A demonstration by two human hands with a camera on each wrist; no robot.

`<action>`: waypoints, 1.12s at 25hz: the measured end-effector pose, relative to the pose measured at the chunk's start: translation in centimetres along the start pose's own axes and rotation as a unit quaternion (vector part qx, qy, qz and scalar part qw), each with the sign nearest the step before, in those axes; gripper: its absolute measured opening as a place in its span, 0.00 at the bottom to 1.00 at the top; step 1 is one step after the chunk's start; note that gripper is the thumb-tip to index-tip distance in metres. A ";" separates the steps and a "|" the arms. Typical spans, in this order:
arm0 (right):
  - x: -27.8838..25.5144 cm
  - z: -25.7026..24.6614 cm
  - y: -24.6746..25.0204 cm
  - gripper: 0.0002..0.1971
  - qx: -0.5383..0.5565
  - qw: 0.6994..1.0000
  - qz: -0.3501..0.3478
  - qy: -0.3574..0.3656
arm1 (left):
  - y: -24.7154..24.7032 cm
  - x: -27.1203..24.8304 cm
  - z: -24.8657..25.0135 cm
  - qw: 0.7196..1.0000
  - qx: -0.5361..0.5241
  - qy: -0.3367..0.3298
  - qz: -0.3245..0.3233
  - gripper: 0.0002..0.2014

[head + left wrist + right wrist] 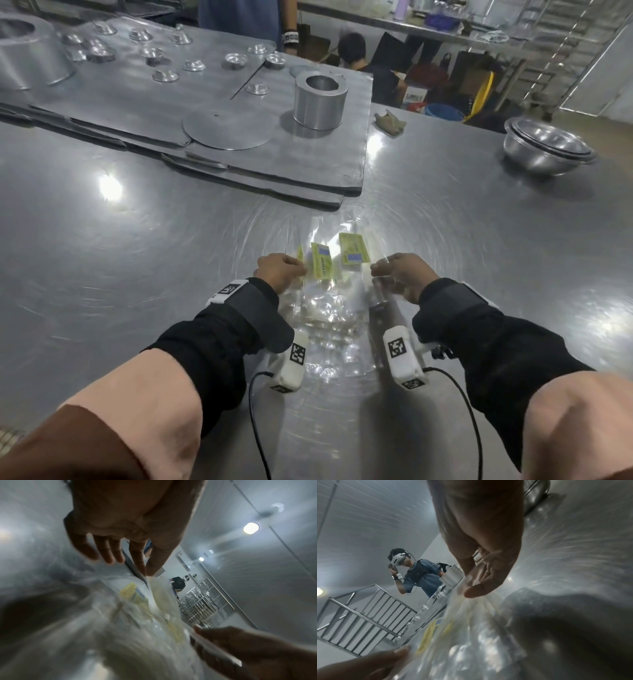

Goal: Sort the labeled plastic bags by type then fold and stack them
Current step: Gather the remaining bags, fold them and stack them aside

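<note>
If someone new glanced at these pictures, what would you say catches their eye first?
First, the yellow-green labels on the clear plastic bags, lying on the steel table between the two hands. The left hand and right hand each pinch a bag edge. Behind stands a shiny metal cylinder, with stacked steel bowls at the far right.

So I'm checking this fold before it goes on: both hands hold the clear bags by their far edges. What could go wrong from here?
1. The bags are slick and overlapped, and the left hand and right hand only pinch the edges, so layers may slide and the fold come out crooked.
2. The yellow labels sit at different angles, so types may be mixed.
3. Glare on the steel table hides the bag edges.
</note>
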State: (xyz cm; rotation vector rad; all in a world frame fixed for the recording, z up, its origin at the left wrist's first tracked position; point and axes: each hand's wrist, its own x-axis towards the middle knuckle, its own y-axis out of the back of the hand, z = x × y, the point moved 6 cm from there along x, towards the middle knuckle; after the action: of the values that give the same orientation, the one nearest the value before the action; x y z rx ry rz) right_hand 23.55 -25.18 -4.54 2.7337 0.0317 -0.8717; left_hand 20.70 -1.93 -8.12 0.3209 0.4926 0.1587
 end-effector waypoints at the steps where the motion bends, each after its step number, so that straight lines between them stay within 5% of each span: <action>1: -0.3 -0.1 -0.3 0.06 0.036 0.999 -0.013 0.000 | 0.5 -0.3 0.6 1.000 0.001 -0.017 0.024 0.07; 4: -0.8 -0.6 -1.3 0.13 0.096 0.995 -0.036 0.022 | 1.2 -1.5 1.8 0.997 -0.018 -0.056 0.045 0.05; 8: -1.0 -2.3 -1.7 0.16 -0.199 0.972 -0.021 0.122 | 0.6 -3.0 0.9 0.997 -0.077 0.000 -0.023 0.04; 10: -0.9 -3.7 -1.4 0.18 -0.400 0.899 -0.001 0.178 | 0.7 -3.2 0.3 0.995 -0.090 0.014 -0.029 0.04; 14: -1.5 -6.9 -1.1 0.12 -0.655 0.703 0.139 0.239 | 0.7 -3.1 0.1 0.995 -0.099 0.006 -0.030 0.04; 15: -1.4 -7.5 -1.5 0.13 -0.667 0.690 0.147 0.240 | 0.8 -3.0 0.2 0.997 -0.072 -0.006 -0.025 0.03; 16: -1.4 -7.9 -2.0 0.12 -0.651 0.710 0.129 0.236 | 0.9 -2.8 0.4 0.999 -0.040 -0.020 -0.022 0.04; 19: -1.0 -8.2 -4.1 0.09 -0.457 0.868 0.013 0.193 | 0.7 -2.6 0.9 0.999 0.009 -0.033 -0.030 0.04; 21: -1.1 -7.9 -5.5 0.07 -0.317 0.937 -0.016 0.145 | 0.5 -2.6 1.2 0.998 0.017 -0.034 -0.040 0.04; 25: -1.3 -6.3 -8.4 0.25 -0.134 0.986 -0.069 0.071 | 0.5 -2.8 1.6 0.996 0.031 -0.030 -0.080 0.07; 28: -1.4 -5.8 -8.3 0.30 -0.039 0.993 -0.103 0.039 | 1.1 -2.2 1.8 0.995 0.051 -0.027 -0.076 0.11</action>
State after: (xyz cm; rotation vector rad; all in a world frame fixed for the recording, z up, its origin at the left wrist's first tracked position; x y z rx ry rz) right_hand 24.81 -15.56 -1.32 2.7230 0.3608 -0.7971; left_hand 19.56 -1.85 -5.26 0.3843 0.4710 -0.0236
